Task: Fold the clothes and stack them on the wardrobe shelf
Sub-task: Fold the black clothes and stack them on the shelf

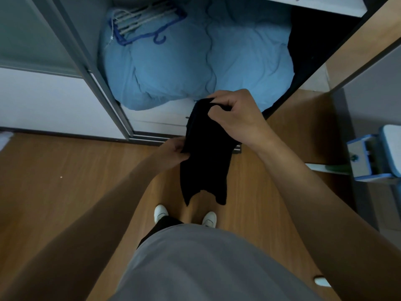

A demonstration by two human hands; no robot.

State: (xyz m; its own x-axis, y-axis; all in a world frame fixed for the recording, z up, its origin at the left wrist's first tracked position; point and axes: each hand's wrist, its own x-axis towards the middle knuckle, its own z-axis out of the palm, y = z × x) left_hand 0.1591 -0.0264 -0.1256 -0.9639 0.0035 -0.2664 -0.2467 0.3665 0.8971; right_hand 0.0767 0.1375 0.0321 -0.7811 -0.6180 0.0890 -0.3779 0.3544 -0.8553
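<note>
A black garment point(206, 161) hangs in the air in front of me, above the wooden floor. My right hand point(236, 114) grips its top edge, fingers curled round the cloth. Lower down, my left hand point(173, 153) pinches the garment's left edge. Two loose ends dangle at the bottom, just above my white shoes. The open wardrobe point(104, 88) stands straight ahead, with a white shelf point(338, 5) at the top right of the view.
A bulky light blue duvet point(195, 66) fills the wardrobe's bottom, with blue hangers point(143, 25) on it. A sliding door frame point(71, 40) stands at the left. A blue and white plastic stand point(377, 153) sits at the right. Wooden floor point(65, 170) lies underfoot.
</note>
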